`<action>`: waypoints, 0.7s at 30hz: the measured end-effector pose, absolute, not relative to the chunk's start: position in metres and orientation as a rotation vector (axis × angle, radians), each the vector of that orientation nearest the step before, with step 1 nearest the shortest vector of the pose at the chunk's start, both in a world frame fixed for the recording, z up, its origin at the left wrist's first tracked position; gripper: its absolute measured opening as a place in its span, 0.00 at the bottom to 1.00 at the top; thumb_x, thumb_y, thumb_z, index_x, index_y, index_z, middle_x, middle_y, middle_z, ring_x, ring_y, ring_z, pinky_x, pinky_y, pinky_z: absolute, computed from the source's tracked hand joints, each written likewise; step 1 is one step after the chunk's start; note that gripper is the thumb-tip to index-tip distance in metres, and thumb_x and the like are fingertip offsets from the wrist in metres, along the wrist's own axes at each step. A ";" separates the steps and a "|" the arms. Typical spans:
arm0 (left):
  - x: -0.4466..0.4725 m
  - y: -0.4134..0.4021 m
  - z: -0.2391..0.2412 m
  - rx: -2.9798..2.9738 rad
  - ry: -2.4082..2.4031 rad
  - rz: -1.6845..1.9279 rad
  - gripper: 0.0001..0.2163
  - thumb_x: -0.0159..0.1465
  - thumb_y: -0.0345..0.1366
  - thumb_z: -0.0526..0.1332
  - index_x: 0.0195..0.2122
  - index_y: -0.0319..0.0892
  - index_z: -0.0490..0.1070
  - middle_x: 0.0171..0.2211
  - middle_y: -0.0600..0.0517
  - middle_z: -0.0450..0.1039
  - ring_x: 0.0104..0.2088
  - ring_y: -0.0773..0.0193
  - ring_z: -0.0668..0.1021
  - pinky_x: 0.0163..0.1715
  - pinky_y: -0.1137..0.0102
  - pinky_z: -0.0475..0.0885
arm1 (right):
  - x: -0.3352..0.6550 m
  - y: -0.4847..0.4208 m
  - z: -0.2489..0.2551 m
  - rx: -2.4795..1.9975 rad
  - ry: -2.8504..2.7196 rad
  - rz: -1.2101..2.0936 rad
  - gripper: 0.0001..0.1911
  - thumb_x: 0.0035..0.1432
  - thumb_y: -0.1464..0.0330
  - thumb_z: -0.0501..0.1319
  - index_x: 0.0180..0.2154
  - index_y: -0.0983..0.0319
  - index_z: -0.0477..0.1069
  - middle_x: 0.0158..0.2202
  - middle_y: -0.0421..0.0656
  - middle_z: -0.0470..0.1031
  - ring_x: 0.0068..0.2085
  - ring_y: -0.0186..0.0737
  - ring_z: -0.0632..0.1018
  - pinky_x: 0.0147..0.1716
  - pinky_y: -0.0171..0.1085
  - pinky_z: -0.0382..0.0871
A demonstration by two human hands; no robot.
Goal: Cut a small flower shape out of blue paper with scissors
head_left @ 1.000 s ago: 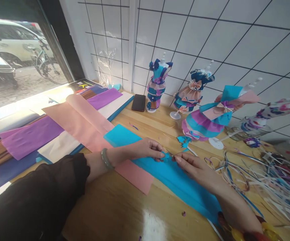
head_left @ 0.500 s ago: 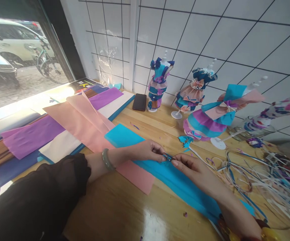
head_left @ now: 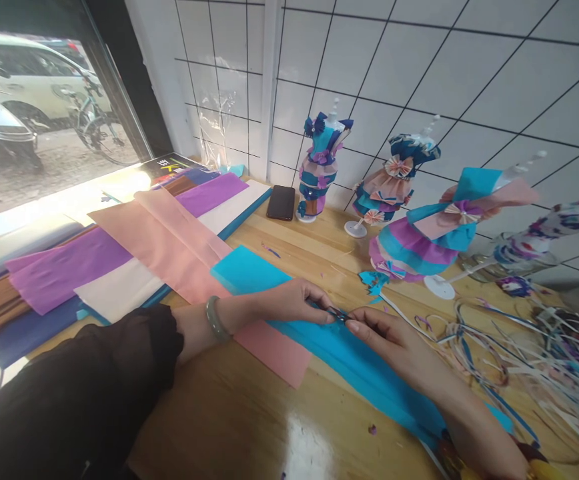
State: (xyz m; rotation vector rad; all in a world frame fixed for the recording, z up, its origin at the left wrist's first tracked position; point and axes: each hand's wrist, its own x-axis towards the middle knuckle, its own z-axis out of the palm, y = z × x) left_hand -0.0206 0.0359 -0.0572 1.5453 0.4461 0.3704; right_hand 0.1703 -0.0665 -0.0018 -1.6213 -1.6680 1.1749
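Observation:
Over a bright blue paper-like strip [head_left: 364,380], both hands meet fingertip to fingertip. My left hand [head_left: 297,301], below a pale green bangle [head_left: 214,319], is closed in a pinch on one end of a small dark folded piece [head_left: 338,314]. From the other side, my right hand [head_left: 387,333] pinches the same piece between thumb and fingers. Its exact kind is too small to make out, and the fingertips partly cover it. A pink sheet [head_left: 279,353] lies under the blue strip and my left wrist.
Dressed mini mannequins stand along the tiled wall, among them a purple-and-blue one [head_left: 422,243]. A phone [head_left: 282,203] lies beside them. Tangled ribbon strips [head_left: 494,360] spread at right. Purple sheets [head_left: 72,270] and other coloured sheets are stacked at left by the window.
My hands stay pinched on the small dark piece, which has turned slightly between the fingertips. The whole view has shifted a little.

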 end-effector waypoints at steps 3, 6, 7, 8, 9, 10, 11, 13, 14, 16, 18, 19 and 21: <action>-0.021 0.036 -0.058 1.537 0.452 0.364 0.12 0.55 0.44 0.67 0.36 0.42 0.78 0.39 0.52 0.80 0.42 0.62 0.78 0.44 0.70 0.70 | 0.170 -0.066 -0.002 -1.632 -1.657 1.187 0.17 0.55 0.51 0.60 0.26 0.57 0.71 0.22 0.38 0.63 0.25 0.38 0.62 0.23 0.35 0.55; -0.020 0.036 -0.059 1.531 0.451 0.375 0.12 0.54 0.44 0.67 0.35 0.42 0.78 0.39 0.52 0.80 0.42 0.62 0.78 0.44 0.70 0.70 | 0.170 -0.066 -0.002 -1.639 -1.665 1.188 0.17 0.55 0.51 0.60 0.27 0.58 0.71 0.23 0.38 0.62 0.26 0.38 0.62 0.24 0.35 0.55; -0.020 0.036 -0.060 1.531 0.446 0.380 0.12 0.54 0.44 0.67 0.36 0.42 0.78 0.39 0.52 0.80 0.43 0.61 0.78 0.44 0.70 0.70 | 0.170 -0.066 -0.003 -1.637 -1.672 1.186 0.17 0.56 0.51 0.59 0.27 0.58 0.71 0.23 0.38 0.62 0.26 0.38 0.62 0.24 0.35 0.55; -0.019 0.036 -0.061 1.532 0.440 0.383 0.13 0.54 0.44 0.67 0.36 0.42 0.79 0.39 0.51 0.80 0.43 0.61 0.78 0.44 0.69 0.70 | 0.171 -0.066 -0.003 -1.635 -1.681 1.184 0.17 0.57 0.52 0.59 0.27 0.58 0.71 0.23 0.38 0.62 0.26 0.38 0.62 0.24 0.35 0.55; -0.019 0.036 -0.061 1.535 0.435 0.384 0.13 0.55 0.44 0.67 0.36 0.42 0.79 0.40 0.51 0.80 0.43 0.60 0.78 0.44 0.69 0.70 | 0.171 -0.066 -0.003 -1.632 -1.692 1.186 0.17 0.57 0.52 0.59 0.28 0.58 0.71 0.23 0.38 0.62 0.26 0.38 0.62 0.24 0.35 0.55; -0.019 0.036 -0.061 1.540 0.432 0.384 0.13 0.55 0.44 0.67 0.37 0.42 0.79 0.40 0.51 0.80 0.43 0.60 0.78 0.44 0.69 0.70 | 0.172 -0.066 -0.004 -1.629 -1.702 1.187 0.17 0.58 0.52 0.58 0.28 0.58 0.71 0.23 0.38 0.62 0.26 0.38 0.62 0.24 0.35 0.55; -0.019 0.036 -0.061 1.545 0.431 0.383 0.13 0.55 0.44 0.67 0.37 0.41 0.79 0.40 0.50 0.80 0.42 0.60 0.78 0.43 0.68 0.71 | 0.172 -0.066 -0.004 -1.625 -1.708 1.186 0.17 0.58 0.53 0.58 0.28 0.58 0.71 0.23 0.38 0.62 0.26 0.37 0.62 0.24 0.35 0.55; -0.020 0.036 -0.061 1.554 0.436 0.379 0.13 0.55 0.44 0.67 0.37 0.42 0.79 0.39 0.50 0.80 0.42 0.60 0.78 0.43 0.69 0.71 | 0.173 -0.066 -0.005 -1.619 -1.715 1.182 0.17 0.59 0.54 0.58 0.27 0.58 0.70 0.23 0.38 0.62 0.26 0.37 0.62 0.24 0.35 0.56; -0.020 0.036 -0.061 1.558 0.439 0.375 0.13 0.55 0.44 0.67 0.37 0.42 0.79 0.40 0.50 0.80 0.42 0.60 0.78 0.43 0.69 0.71 | 0.173 -0.066 -0.005 -1.618 -1.719 1.175 0.17 0.59 0.54 0.58 0.26 0.58 0.69 0.23 0.38 0.61 0.26 0.37 0.61 0.24 0.35 0.56; -0.020 0.036 -0.060 1.565 0.444 0.366 0.13 0.55 0.44 0.66 0.38 0.42 0.78 0.40 0.50 0.79 0.42 0.61 0.78 0.43 0.70 0.71 | 0.173 -0.066 -0.006 -1.626 -1.730 1.158 0.17 0.59 0.54 0.58 0.26 0.59 0.67 0.22 0.37 0.60 0.25 0.37 0.61 0.24 0.35 0.56; -0.020 0.036 -0.059 1.571 0.447 0.355 0.14 0.56 0.44 0.66 0.38 0.42 0.78 0.40 0.50 0.79 0.42 0.61 0.78 0.43 0.70 0.70 | 0.173 -0.066 -0.006 -1.641 -1.745 1.145 0.18 0.60 0.53 0.57 0.25 0.59 0.67 0.22 0.37 0.60 0.25 0.36 0.62 0.23 0.35 0.56; -0.020 0.036 -0.058 1.572 0.451 0.350 0.13 0.56 0.44 0.66 0.38 0.41 0.78 0.40 0.50 0.79 0.42 0.61 0.78 0.43 0.70 0.70 | 0.173 -0.066 -0.006 -1.642 -1.749 1.129 0.18 0.60 0.53 0.56 0.26 0.59 0.68 0.22 0.37 0.60 0.25 0.37 0.62 0.24 0.35 0.56; -0.020 0.036 -0.057 1.565 0.456 0.338 0.13 0.56 0.44 0.66 0.37 0.41 0.78 0.40 0.49 0.79 0.41 0.62 0.78 0.42 0.70 0.70 | 0.175 -0.065 -0.007 -1.640 -1.747 1.060 0.18 0.60 0.53 0.56 0.28 0.59 0.70 0.24 0.39 0.65 0.27 0.38 0.66 0.25 0.36 0.59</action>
